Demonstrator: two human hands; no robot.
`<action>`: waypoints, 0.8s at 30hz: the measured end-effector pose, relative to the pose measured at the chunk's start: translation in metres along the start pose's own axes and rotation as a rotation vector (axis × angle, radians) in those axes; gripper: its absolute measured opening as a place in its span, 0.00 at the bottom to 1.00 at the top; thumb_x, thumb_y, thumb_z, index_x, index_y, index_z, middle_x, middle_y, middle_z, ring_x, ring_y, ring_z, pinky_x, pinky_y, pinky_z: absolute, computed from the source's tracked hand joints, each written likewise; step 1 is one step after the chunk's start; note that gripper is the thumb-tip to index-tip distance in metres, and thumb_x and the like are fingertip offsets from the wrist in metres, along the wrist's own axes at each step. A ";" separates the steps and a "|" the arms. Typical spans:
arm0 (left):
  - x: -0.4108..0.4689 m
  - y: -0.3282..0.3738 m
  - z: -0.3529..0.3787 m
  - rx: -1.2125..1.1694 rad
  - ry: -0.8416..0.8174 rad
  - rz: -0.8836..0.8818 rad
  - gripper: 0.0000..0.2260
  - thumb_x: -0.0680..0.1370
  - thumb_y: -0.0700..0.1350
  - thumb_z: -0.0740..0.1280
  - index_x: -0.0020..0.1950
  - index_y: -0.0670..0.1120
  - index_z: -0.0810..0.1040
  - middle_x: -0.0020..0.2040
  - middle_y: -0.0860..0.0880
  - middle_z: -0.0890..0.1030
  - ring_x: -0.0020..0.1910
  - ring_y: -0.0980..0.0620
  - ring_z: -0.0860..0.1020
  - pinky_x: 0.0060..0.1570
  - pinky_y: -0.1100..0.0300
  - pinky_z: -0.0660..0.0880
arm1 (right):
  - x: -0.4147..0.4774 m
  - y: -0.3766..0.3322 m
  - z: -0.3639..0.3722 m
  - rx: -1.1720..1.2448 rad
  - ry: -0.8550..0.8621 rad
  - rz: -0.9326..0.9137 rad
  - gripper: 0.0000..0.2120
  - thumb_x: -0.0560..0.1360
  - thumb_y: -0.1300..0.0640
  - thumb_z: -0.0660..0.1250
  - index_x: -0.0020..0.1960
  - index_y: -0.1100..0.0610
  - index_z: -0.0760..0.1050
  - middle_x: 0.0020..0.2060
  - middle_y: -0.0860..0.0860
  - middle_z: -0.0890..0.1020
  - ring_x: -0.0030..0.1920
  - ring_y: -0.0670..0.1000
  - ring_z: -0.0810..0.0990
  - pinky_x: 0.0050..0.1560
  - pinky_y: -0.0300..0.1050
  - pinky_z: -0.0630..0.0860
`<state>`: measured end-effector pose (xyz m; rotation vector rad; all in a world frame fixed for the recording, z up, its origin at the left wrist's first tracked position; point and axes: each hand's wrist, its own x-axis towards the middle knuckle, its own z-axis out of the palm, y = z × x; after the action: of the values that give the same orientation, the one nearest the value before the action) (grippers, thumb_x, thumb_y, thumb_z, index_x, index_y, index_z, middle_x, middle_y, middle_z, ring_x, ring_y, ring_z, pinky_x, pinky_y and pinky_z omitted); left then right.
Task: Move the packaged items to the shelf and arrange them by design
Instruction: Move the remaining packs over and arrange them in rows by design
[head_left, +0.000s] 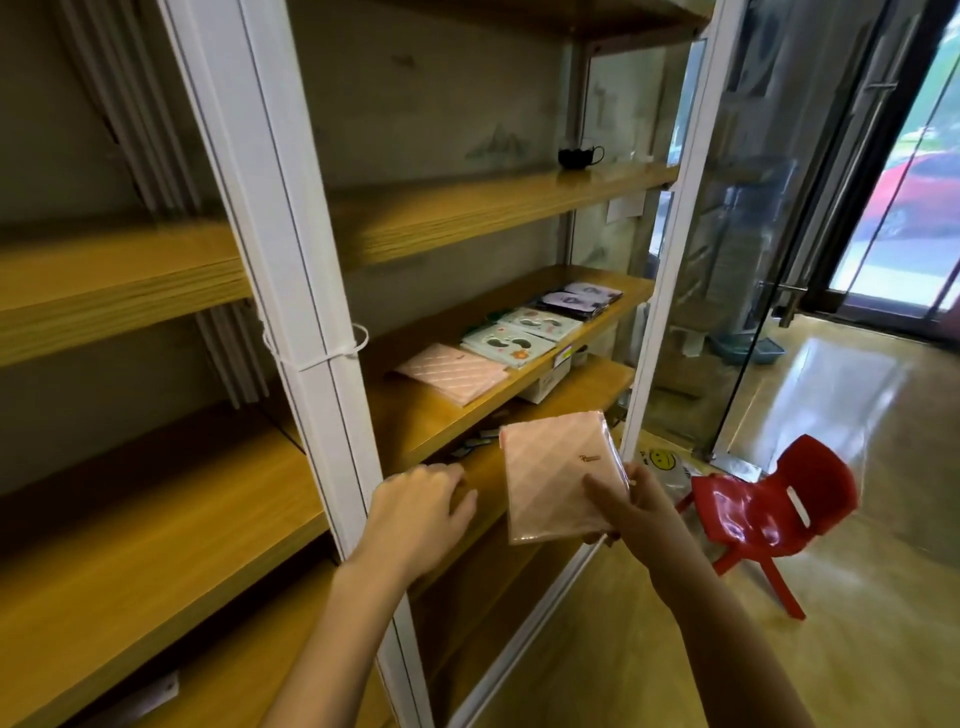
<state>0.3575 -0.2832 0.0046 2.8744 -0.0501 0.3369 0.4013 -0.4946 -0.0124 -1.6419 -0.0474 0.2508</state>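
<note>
Right grip (631, 506) pinches the pink packet (558, 478) near its lower right corner, my thumb across the face and my fingers behind it. The packet is held in the air in front of the shelving, lower than the middle shelf (431, 415). Left grip (421, 512) holds nothing, fingers loosely curled, by the lower board's front edge; I cannot tell if it touches. On the middle shelf, in a row: second pink packet (451, 371), pale green packets (506, 343), dark purple packets (579, 299). Red chair (769, 509) stands on the floor to the right.

Glossy plastic-wrapped pink packet (556, 480), smooth wooden shelf (431, 410), white metal post (291, 249), shiny red plastic chair (763, 514)
</note>
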 end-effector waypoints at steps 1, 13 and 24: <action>0.010 0.000 0.002 0.000 -0.001 -0.010 0.13 0.80 0.54 0.57 0.58 0.51 0.74 0.54 0.54 0.79 0.50 0.56 0.78 0.48 0.63 0.73 | 0.012 -0.001 -0.004 0.008 -0.006 0.000 0.19 0.76 0.57 0.64 0.64 0.60 0.64 0.50 0.57 0.77 0.40 0.50 0.80 0.28 0.31 0.76; 0.114 -0.023 0.017 0.103 0.042 -0.234 0.15 0.80 0.56 0.54 0.62 0.52 0.72 0.60 0.51 0.77 0.57 0.51 0.76 0.53 0.57 0.71 | 0.179 -0.041 0.005 -0.045 -0.201 -0.033 0.17 0.76 0.56 0.65 0.61 0.61 0.66 0.49 0.56 0.78 0.41 0.50 0.80 0.29 0.35 0.77; 0.125 -0.035 0.019 0.137 0.007 -0.557 0.14 0.80 0.53 0.54 0.62 0.50 0.70 0.61 0.49 0.75 0.58 0.48 0.75 0.55 0.55 0.70 | 0.259 -0.046 0.088 -0.207 -0.477 -0.069 0.09 0.77 0.57 0.64 0.55 0.55 0.66 0.52 0.53 0.78 0.47 0.48 0.80 0.39 0.40 0.80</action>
<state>0.4850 -0.2543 0.0076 2.8594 0.7841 0.2431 0.6418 -0.3571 -0.0074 -1.7487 -0.5048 0.5961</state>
